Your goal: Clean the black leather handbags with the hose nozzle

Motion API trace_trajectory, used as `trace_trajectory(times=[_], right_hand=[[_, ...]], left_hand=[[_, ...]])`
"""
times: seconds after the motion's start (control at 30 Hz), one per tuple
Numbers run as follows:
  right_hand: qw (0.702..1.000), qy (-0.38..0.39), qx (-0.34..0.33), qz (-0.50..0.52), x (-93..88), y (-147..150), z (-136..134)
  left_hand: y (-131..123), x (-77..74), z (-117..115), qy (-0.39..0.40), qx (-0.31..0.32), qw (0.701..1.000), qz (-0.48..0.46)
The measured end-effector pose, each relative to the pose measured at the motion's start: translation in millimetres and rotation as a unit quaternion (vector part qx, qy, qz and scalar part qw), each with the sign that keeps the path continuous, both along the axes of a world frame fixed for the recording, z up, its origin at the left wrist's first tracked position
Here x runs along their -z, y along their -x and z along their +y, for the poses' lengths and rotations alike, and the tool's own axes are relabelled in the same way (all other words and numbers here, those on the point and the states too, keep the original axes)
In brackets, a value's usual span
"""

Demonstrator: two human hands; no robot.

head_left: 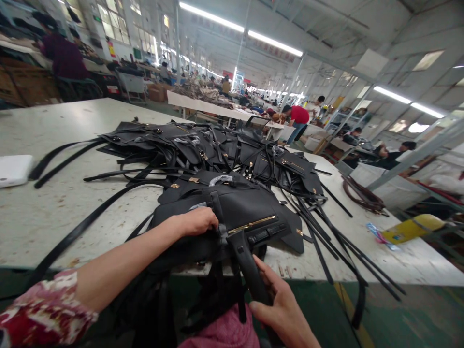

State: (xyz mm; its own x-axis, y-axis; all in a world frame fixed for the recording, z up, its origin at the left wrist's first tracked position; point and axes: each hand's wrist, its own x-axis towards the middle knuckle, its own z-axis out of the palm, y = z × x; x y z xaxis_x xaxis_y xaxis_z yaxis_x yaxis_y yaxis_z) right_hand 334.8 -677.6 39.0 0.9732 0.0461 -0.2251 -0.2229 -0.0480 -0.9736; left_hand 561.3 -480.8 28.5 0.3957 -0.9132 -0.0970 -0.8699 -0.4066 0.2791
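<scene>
From where I stand, the work in hand looks like handling the thick strap on one black bag (pixel 250 205), which lies at the near edge of the bench (pixel 68 123), gold zip (pixel 252 225) facing up. The right hand (pixel 281 299) has the thick strap (pixel 249 266) held, thumb on one side and fingers on the other, where it slopes down past the bench edge. The left hand (pixel 199 220) rests on top of the bag, its fingers curled in close beside the narrow band (pixel 216 205) that runs over it; the tips are hidden, so I can't tell whether they pinch anything.

As I judge it, the next move calls for the left hand to steady the bag while the right guides the strap without twisting it. The bag itself sits right under the left fingers and just beyond the right ones, with the strap's upper end lying against it near the zip. Behind it, a heap of black bags (pixel 199 145) spreads over the bench, loose straps trailing to both sides, and these could snag.
</scene>
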Motion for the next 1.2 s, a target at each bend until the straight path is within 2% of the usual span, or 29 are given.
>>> trace_trajectory(times=[0.17, 0.37, 0.5, 0.6, 0.7, 0.8, 0.9, 1.03, 1.1, 1.2], right_hand=[[0.995, 0.083, -0.047, -0.011, 4.5, -3, 17], [0.969, 0.231, -0.024, -0.079, 28.9, -15, 44], [0.953, 0.274, -0.046, -0.119, 41.4, -8, 46], [0.952, 0.279, -0.042, -0.119, 41.4, -11, 46], [0.958, 0.259, -0.033, -0.12, 34.1, -17, 49], [0.974, 0.2, -0.038, -0.102, 26.3, -18, 48], [0.995, 0.078, -0.051, -0.022, 23.1, -22, 41], [0.991, -0.076, -0.085, 0.068, 23.0, -46, 34], [0.987, -0.103, -0.091, 0.079, 23.5, -61, 35], [0.991, -0.104, -0.062, 0.064, 24.9, -70, 39]], left_hand=[[-13, -9.9, -20, -0.063, -0.002, 0.996, 0.056], [-20, -0.2, -33, -0.111, -0.019, 0.985, 0.134], [-28, 2.6, -37, -0.135, -0.056, 0.971, 0.189], [-30, 0.9, -39, -0.142, -0.076, 0.963, 0.216], [-31, -1.1, -37, -0.137, -0.086, 0.96, 0.229], [-32, -3.7, -32, -0.137, -0.086, 0.959, 0.231], [-31, -8.5, -37, -0.146, -0.073, 0.963, 0.214], [-23, -16.5, -56, -0.15, -0.037, 0.976, 0.152], [-20, -20.0, -63, -0.138, -0.022, 0.983, 0.115], [-20, -25.1, -60, -0.117, -0.004, 0.99, 0.078]])
